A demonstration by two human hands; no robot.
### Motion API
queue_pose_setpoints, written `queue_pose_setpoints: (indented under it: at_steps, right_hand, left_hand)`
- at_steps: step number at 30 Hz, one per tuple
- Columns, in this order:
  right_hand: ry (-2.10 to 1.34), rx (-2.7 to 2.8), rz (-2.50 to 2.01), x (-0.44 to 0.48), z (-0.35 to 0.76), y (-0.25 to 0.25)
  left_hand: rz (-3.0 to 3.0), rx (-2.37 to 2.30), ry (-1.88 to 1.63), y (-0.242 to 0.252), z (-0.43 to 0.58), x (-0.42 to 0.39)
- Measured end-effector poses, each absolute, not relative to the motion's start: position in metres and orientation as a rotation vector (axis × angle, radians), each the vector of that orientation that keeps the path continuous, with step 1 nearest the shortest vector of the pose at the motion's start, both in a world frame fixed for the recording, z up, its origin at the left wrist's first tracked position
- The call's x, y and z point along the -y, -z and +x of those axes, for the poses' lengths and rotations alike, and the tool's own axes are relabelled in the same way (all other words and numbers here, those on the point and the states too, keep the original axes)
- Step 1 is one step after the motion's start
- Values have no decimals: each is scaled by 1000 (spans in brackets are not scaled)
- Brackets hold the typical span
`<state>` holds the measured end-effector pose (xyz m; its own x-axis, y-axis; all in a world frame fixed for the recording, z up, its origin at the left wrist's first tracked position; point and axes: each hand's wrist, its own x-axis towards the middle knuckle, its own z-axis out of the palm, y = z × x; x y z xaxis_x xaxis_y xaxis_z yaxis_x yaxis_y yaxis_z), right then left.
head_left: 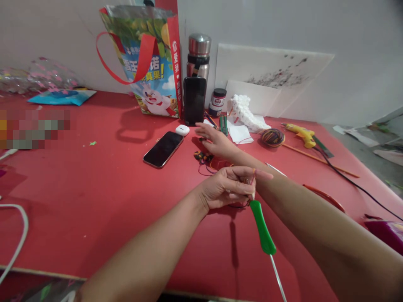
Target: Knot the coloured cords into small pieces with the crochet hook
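Green-handled hook (262, 228) slants over the worktop (126, 209), pinched near its upper end by the left hand (228, 186), right hand (215, 140) loosely spread, and a slackened pinch could let it slip off the yarn (253, 172).

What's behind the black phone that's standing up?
A shiny metal bottle stands behind the phone. Its silver cap and upper part show; the phone covers the lower part, so that's hidden.

Shopping bag (160, 75): I see it standing far, just left of the steel thermos (199, 44).
Blue packet (62, 98): far left, lying flat.
Glue gun (301, 134): yellow, lying far right.
White cable (24, 222): I spot it curving down the near left.
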<state>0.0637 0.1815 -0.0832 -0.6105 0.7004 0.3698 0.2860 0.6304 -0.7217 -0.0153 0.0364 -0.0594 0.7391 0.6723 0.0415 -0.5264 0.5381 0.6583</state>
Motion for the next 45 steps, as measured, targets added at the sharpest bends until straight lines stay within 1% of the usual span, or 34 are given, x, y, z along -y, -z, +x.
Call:
queue_pose_setpoints:
  at_steps: [3, 8, 12, 19, 23, 29, 33, 37, 41, 43, 45]
  right_hand:
    - [-886, 2048, -787, -177, 74, 77]
    - [-589, 2027, -1094, -166, 91, 73]
    - [-505, 2010, -1208, -175, 87, 84]
    - [-401, 2197, -1120, -186, 66, 84]
    - [-384, 2224, -1166, -187, 64, 83]
    - [-246, 2266, -1200, -189, 58, 77]
    - [-269, 2399, -1104, -174, 65, 75]
    - [-320, 2417, -1029, -155, 94, 71]
    - [-510, 2197, -1046, -141, 111, 68]
    - [-683, 2279, -1003, -136, 109, 67]
    - [-725, 2359, -941, -132, 104, 68]
  left_hand:
    - [686, -228, -723, 60, -15, -36]
    - [681, -234, -713, 60, -16, -36]
    - [703, -228, -723, 60, -16, -37]
    - [687, -224, -728, 59, -17, -37]
    - [694, -238, -721, 59, -16, -37]
    - [677, -215, -721, 60, -16, -37]
    - [698, -208, -732, 60, -16, -37]
    - [709, -219, -720, 61, -15, -37]
    - [700, -229, -712, 61, -16, -37]
    - [703, -241, -710, 60, -16, -37]
    - [712, -241, -685, 59, -17, -36]
